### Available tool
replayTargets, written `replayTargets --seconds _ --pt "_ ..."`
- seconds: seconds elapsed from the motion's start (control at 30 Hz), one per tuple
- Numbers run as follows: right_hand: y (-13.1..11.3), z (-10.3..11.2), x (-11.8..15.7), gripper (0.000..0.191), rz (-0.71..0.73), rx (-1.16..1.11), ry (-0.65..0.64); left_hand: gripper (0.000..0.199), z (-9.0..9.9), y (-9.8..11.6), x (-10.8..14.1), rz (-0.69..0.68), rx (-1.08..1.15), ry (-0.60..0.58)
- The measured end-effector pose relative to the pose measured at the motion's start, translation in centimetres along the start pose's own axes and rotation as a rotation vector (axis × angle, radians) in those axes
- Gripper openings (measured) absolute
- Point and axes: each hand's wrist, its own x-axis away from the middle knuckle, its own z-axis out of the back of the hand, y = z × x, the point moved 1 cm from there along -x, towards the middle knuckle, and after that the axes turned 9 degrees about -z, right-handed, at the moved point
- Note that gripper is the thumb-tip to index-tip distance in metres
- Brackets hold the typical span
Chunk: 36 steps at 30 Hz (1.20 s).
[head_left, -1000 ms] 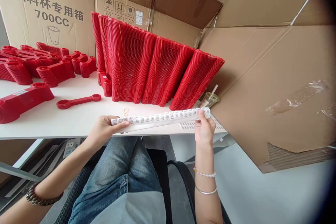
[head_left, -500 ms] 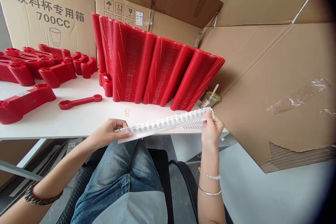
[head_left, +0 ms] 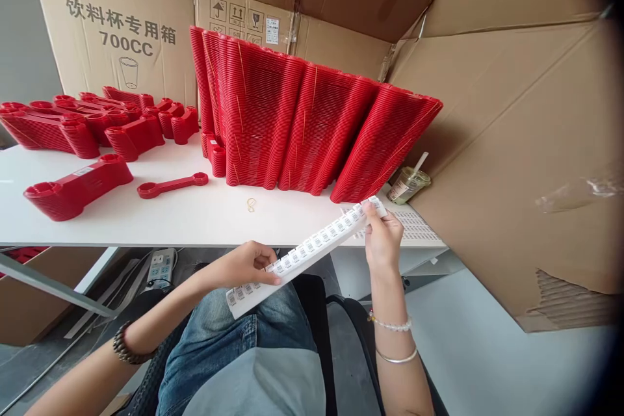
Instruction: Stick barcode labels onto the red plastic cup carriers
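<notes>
Label strip [head_left: 318, 244] white, row of dark print; stacks [head_left: 258, 123] red, finely ribbed; jeans [head_left: 207, 348] faded blue.

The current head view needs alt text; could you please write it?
A person's left hand and right hand hold a slanted strip of printed white labels at a white table. On it, tall stacks of red parts stand before cardboard.

There's room over the table [head_left: 205, 224] ahead of the left hand [head_left: 245, 265]; beyond the right hand [head_left: 383, 239], red stacks [head_left: 312, 127] bar the way, cup [head_left: 403, 188] and cardboard [head_left: 507, 162] alongside!
</notes>
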Motion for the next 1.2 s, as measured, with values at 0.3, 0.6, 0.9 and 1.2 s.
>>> replayTargets --seconds 0.3,0.6,0.9,1.2 --pt "3.1 -4.0 5.0 0.035 -0.314 0.110 -0.470 0.039 -0.4 0.5 -0.4 0.006 0.234 0.276" --pt "4.3 -5.7 8.3 0.028 -0.420 0.223 -0.627 0.037 -0.5 0.7 0.1 0.010 0.151 0.226" --pt "2.2 -2.8 3.4 0.029 -0.275 0.168 -0.381 0.041 -0.8 -0.1 0.2 0.019 0.046 0.035" --pt "0.7 -1.2 1.0 0.039 -0.211 0.118 -0.231 0.042 -0.7 -0.2 0.0 0.042 0.009 0.001"
